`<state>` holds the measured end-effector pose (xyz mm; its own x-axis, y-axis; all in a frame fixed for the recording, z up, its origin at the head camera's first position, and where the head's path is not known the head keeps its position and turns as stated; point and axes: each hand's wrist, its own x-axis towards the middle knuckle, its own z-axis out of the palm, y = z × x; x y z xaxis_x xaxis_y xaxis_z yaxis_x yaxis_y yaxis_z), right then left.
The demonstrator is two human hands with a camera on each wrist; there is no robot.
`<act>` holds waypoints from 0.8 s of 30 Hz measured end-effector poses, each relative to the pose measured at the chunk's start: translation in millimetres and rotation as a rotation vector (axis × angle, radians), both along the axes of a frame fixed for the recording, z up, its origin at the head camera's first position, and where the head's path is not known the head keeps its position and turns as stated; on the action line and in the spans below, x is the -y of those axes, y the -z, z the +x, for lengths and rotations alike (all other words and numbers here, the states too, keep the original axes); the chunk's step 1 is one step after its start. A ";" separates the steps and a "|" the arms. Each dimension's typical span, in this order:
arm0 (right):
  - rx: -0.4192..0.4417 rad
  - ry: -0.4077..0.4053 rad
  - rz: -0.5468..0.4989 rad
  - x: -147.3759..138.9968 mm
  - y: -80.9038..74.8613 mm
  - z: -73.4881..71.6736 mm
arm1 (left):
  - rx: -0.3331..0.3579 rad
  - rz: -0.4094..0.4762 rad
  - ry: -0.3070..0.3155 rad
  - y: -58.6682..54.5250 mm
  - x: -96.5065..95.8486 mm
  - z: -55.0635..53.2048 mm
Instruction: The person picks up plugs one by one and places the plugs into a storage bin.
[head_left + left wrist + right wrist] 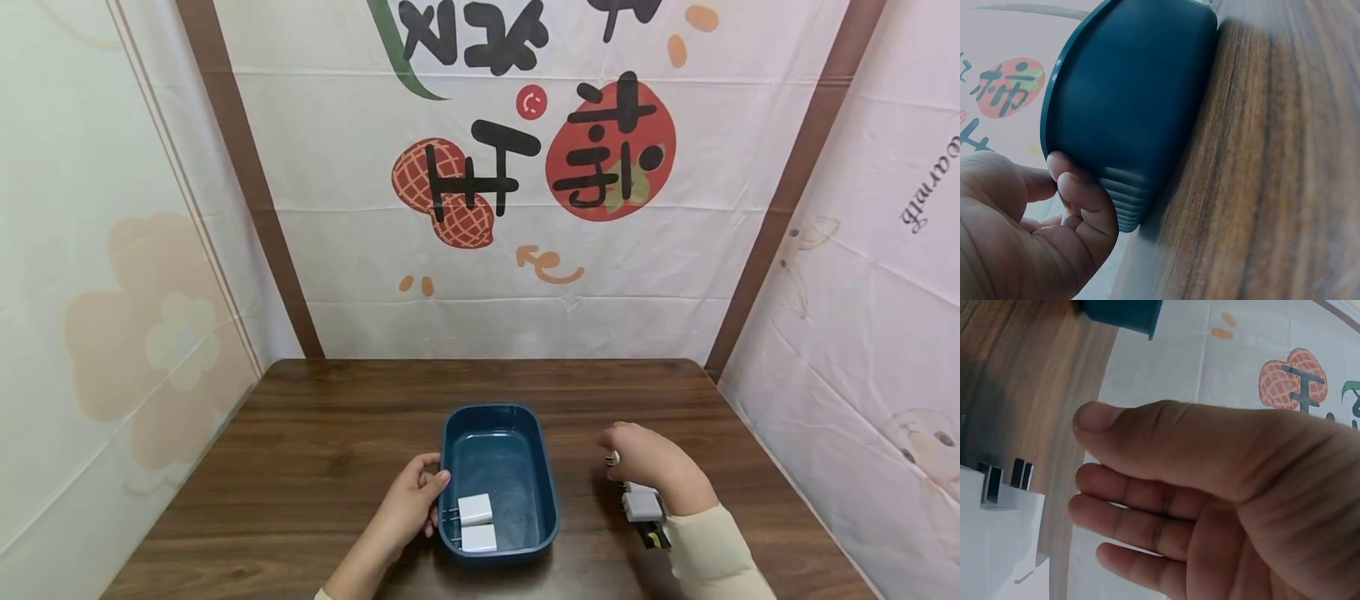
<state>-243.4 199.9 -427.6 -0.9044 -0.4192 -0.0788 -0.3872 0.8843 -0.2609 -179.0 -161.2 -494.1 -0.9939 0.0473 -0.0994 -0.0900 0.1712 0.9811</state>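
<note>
A dark blue plastic box (pixel 542 475) stands on the table, with two white plug chargers (pixel 474 509) lying at its near left end. My left hand (pixel 411 504) grips the left wall, thumb at the rim and fingers curled against the outside, as the left wrist view shows. On the right, my right hand (pixel 652 462) is over more white chargers (pixel 641 507), partly covering them. In the right wrist view its thumb and fingers are extended and apart, with no charger between them; a white charger (pixel 997 537) with upright prongs is beside the fingertips.
A black item with a yellow-green mark (pixel 656 537) lies by the right-hand chargers, under the wrist. The brown wood-grain table (pixel 337 417) has printed cloth (pixel 480 325) hanging behind it and at both sides.
</note>
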 end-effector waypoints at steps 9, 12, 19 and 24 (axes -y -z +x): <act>-0.071 0.019 0.040 -3.7 6.1 2.9 | 0.003 0.008 0.005 -0.1 0.3 0.6; -0.078 0.019 0.038 -5.2 8.4 2.7 | 0.001 0.011 0.008 -0.3 0.3 0.8; -0.074 0.027 0.043 -6.1 10.9 2.0 | 0.000 0.013 0.008 -0.4 0.8 0.5; -0.085 0.034 0.055 -7.0 14.3 0.3 | -0.003 0.014 0.010 0.7 1.2 0.5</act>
